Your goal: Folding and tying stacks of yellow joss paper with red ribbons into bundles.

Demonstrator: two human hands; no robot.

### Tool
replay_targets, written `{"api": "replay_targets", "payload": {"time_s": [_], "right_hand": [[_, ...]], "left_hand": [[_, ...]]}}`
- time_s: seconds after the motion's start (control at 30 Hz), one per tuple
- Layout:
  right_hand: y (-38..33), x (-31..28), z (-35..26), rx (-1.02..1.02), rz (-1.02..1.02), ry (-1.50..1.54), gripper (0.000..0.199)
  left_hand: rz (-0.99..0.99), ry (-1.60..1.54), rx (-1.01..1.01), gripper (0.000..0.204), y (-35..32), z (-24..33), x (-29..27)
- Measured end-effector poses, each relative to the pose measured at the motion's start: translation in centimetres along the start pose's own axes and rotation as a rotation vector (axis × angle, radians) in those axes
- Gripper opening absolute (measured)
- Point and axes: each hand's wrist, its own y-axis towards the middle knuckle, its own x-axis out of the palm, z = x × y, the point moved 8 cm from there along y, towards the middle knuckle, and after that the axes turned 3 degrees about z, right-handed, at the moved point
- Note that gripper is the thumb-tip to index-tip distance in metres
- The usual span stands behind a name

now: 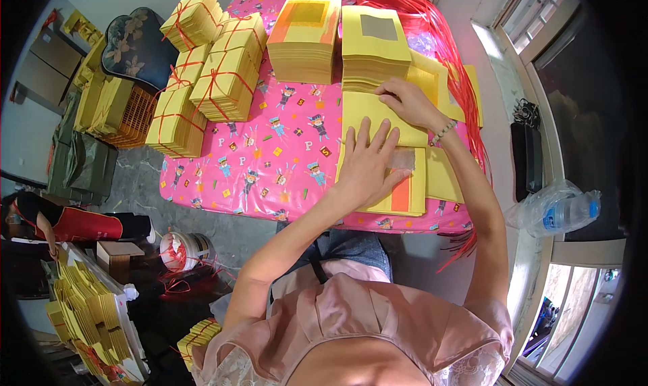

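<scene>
My left hand (368,162) lies flat with fingers spread, pressing on a yellow paper sheet (364,109). Under its thumb side shows another yellow sheet with an orange strip (401,195) and a silver-grey patch (403,160). My right hand (410,104), a beaded bracelet on its wrist, is at the far part of the upper sheet. Its fingers are curled together and seem to pinch the paper, though the fingertips are partly hidden. Just beyond stands a tall stack of yellow paper (374,48) with a grey square on top. More yellow sheets (442,176) lie partly under my right forearm.
Left of it is a yellow stack with orange bands (304,45). Several bundles tied with red string (226,82) stand at the table's far left. Red strings (466,109) hang along the right side. A person (74,220) handles yellow paper piles (91,305) at lower left.
</scene>
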Motion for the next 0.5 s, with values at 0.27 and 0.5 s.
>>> {"api": "replay_targets", "payload": {"time_s": [0.27,0.5], "right_hand": [[0.0,0.2,0.0,0.023,-0.003,0.012,0.021],[-1.3,-1.5,-2.0,-0.072,0.171,-0.057,0.018]], "left_hand": [[-0.020,0.018,-0.002,0.082,-0.3,-0.2,0.4],[-0.038,0.032,0.009,0.084,-0.1,0.0,0.6]]}}
